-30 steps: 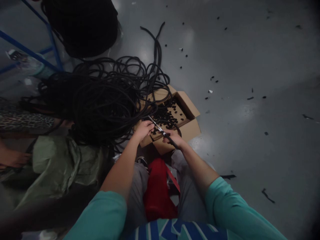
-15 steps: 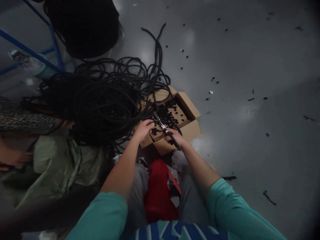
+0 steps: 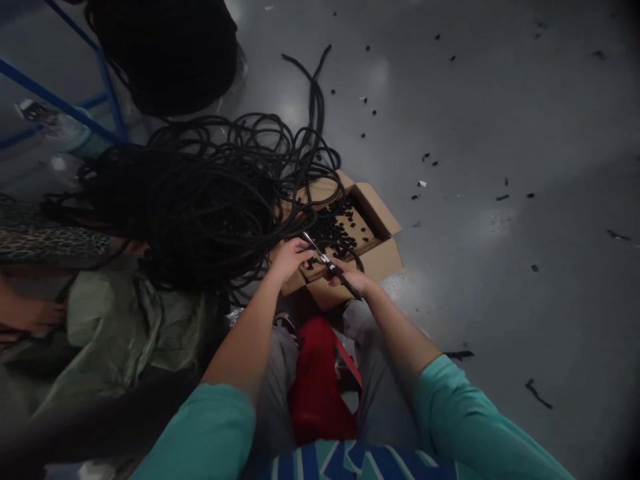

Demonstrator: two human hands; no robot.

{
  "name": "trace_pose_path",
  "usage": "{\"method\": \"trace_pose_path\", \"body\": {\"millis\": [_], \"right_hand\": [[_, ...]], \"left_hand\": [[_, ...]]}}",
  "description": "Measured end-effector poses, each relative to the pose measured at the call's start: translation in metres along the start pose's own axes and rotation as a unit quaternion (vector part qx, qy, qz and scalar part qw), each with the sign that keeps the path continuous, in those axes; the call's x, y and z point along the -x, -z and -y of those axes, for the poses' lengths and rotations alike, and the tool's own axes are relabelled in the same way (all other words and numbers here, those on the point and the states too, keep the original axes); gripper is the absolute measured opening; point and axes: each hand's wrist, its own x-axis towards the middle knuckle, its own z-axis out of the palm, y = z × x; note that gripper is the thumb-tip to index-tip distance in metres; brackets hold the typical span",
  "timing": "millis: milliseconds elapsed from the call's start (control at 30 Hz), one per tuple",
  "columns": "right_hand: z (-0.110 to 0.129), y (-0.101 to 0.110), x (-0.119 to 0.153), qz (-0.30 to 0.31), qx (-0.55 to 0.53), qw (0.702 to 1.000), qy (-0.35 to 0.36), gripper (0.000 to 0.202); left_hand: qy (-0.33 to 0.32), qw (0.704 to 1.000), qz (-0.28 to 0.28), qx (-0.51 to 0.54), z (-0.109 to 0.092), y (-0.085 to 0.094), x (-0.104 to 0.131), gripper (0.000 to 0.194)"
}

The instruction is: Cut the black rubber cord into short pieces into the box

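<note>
Over the near left edge of an open cardboard box, my left hand has its fingers bent together at the black cord; what they pinch is too small to make out. My right hand is closed on a cutting tool with black handles and narrow metal blades, which point up and left past my left fingertips. Several short black pieces lie in the box. A large tangle of black cord spreads from the left onto the box.
A big black coil stands at the upper left beside a blue metal frame. Another person's hand is at the left near green sheeting. Black scraps dot the grey floor. Something red sits between my legs.
The tool's blades have shifted slightly left and down, closer to my left hand, and look closer together. My left hand has moved little.
</note>
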Motion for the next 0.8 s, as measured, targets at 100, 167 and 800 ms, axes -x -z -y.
{"method": "trace_pose_path", "body": {"millis": [100,167,800], "right_hand": [[0.0004,-0.0006,0.0005,0.003,0.008,1.0,-0.007,0.056],[0.0008,-0.0013,0.001,0.004,0.01,1.0,-0.01,0.056],[0.002,-0.0007,-0.0032,0.012,-0.024,0.999,-0.017,0.048]], "left_hand": [[0.001,0.999,0.001,-0.049,0.0013,-0.001,-0.0009,0.015],[0.002,0.998,-0.006,-0.069,0.0013,-0.0019,-0.0015,0.015],[-0.07,0.991,-0.047,-0.104,0.0071,-0.0029,-0.0044,0.015]]}}
